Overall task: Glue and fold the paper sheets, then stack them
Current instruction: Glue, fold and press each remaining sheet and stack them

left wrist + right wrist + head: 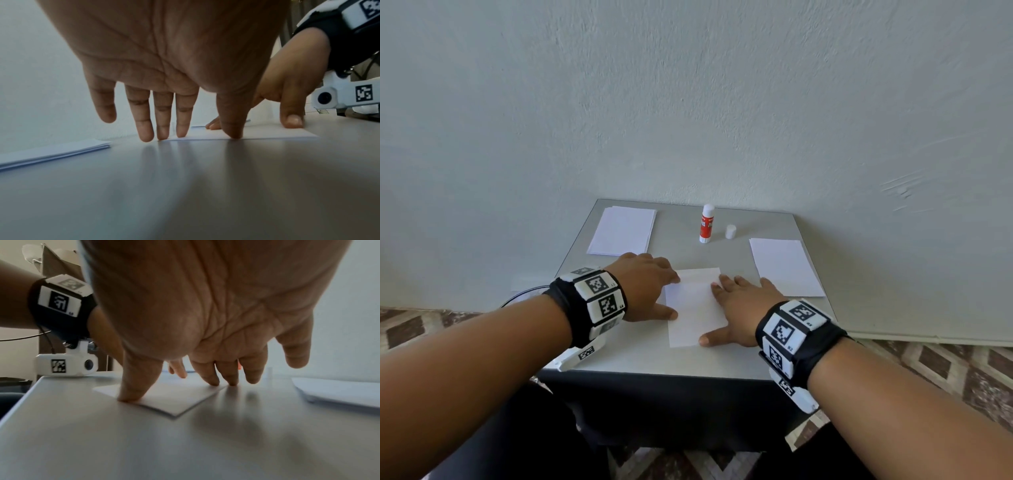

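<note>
Both hands lay flat, fingers straight: the left hand (645,286) and right hand (739,306) pressed the folded white paper sheet (697,308) onto the small grey table (678,359).

I see a pale grey worktop (654,356) with a black front, white paper sheets (786,267) on it, and a glue stick (706,223) with a red-and-white label beside its white cap (730,231). The wristbands (592,301) are black with black-and-white square markers. The floor (928,363) shows brown diamonds.
</note>
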